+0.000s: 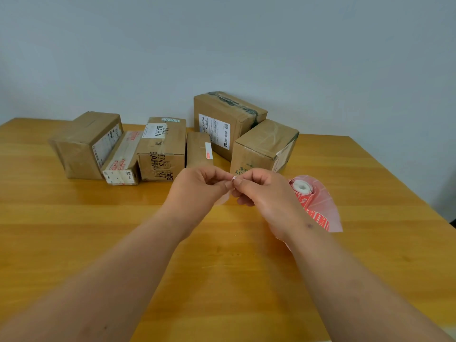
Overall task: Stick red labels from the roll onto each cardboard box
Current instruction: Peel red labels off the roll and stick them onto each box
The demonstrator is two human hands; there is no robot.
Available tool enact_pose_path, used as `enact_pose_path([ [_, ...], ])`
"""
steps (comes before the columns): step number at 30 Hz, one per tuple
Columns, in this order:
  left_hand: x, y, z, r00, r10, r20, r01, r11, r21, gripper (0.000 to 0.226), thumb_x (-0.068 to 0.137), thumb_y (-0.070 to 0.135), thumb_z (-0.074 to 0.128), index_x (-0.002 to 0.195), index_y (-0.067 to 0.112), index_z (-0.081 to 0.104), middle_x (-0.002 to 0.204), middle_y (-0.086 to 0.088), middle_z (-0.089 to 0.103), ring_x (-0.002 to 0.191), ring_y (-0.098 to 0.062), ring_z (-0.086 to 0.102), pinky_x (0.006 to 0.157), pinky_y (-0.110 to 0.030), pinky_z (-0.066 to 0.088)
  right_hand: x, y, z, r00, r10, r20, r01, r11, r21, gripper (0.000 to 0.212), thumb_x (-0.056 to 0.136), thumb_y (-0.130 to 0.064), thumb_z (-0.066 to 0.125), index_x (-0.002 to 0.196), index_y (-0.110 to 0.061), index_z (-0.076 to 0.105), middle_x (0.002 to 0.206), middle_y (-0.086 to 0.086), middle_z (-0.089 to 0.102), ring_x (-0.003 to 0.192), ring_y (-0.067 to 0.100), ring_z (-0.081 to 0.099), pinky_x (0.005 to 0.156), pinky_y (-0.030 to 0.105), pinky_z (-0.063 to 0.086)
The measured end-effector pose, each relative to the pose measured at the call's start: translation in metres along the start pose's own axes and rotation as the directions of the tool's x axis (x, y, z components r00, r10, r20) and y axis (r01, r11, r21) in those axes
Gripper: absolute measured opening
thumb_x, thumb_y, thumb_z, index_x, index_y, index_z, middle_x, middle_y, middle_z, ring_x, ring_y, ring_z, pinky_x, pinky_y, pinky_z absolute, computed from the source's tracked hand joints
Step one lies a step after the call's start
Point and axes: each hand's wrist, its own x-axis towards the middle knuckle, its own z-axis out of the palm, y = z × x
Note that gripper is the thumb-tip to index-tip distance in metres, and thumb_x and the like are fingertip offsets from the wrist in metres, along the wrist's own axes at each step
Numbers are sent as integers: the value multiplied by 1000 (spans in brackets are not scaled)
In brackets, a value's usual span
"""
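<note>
Several cardboard boxes stand in a row at the far side of the wooden table (74, 230): a big one at the left (81, 144), a flat one with red print (123, 159), one marked BAHA (162, 149), a narrow one (197, 149) with a small red and white label, a tall one (222, 117) behind and another (261, 146) at the right. My left hand (197, 188) and my right hand (264, 193) meet in front of them, fingertips pinching a small label strip (234, 178). The roll of red labels (308, 193) lies just right of my right hand, its backing paper trailing under the wrist.
A plain pale wall rises behind the boxes. The table's right edge runs diagonally past the roll. Bare wood stretches under my forearms toward the front edge.
</note>
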Motion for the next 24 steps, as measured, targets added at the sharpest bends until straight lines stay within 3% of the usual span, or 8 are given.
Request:
enact_pose_path([
  [3,-1,4,1,1000,25,12,-25,1000,-4,15,86,16,71,80,29,75,77,7,74,76,-6,66,66,-14,52,-1,-2,-1,999,35,9,-36,998,51,17,88,-26,63,76,-17,71,73,-2,73,65,9,65,65,25,45],
  [9,0,4,4,1000,16,7,-16,1000,-9,10,85,14,73,84,24,76,77,6,74,75,-4,66,69,-16,53,-2,2,-1,1000,0,-16,1,998,67,15,88,-19,64,74,-19,71,72,1,72,66,10,65,64,25,48],
  [18,-2,8,4,999,13,35,-12,1000,-25,10,86,13,72,87,21,77,77,6,75,71,2,66,65,-8,50,-4,6,-6,997,-72,3,72,996,46,13,90,-17,63,80,-18,71,75,-1,73,70,12,66,78,41,54],
  [24,-4,9,3,998,-5,70,6,1000,-11,9,87,16,71,88,21,77,78,5,76,79,-7,69,70,-14,52,-6,5,-7,998,-69,-1,69,998,2,14,90,-17,62,81,-17,72,75,-2,73,71,12,67,80,41,56],
])
